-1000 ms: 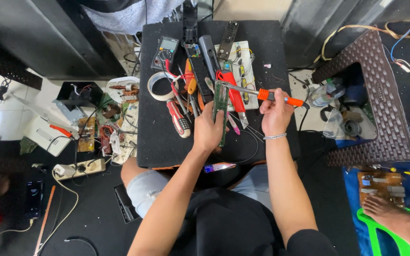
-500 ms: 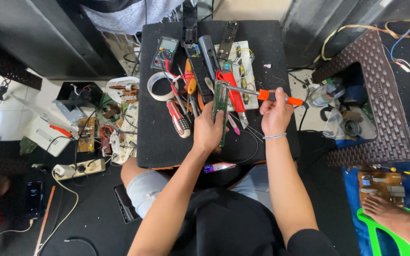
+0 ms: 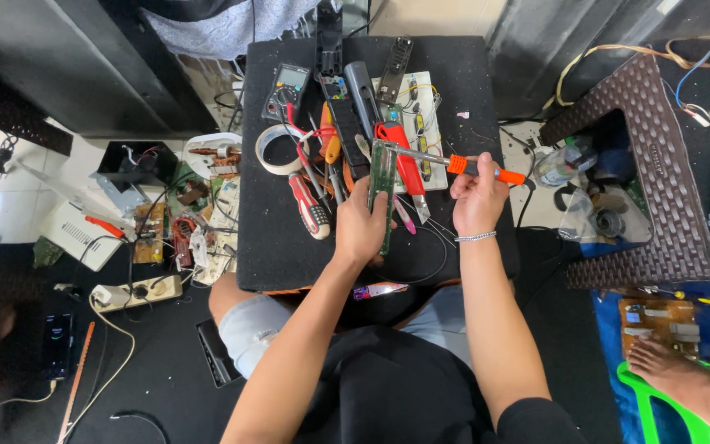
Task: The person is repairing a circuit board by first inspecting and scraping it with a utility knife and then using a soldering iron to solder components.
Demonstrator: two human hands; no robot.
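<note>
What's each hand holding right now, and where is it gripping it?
The left hand grips a long green circuit board by its lower end. The right hand holds an orange-handled screwdriver by its handle, tip at the board's upper end.

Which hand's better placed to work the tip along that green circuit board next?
Right, probably. The right hand already holds the orange-handled screwdriver, its tip at the top of the green circuit board. The left hand is busy gripping the board upright.

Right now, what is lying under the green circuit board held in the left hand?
Under the green circuit board in the left hand is the black table mat, with a thin black wire curving nearby. Whatever lies directly beneath the board and palm is covered.
</note>
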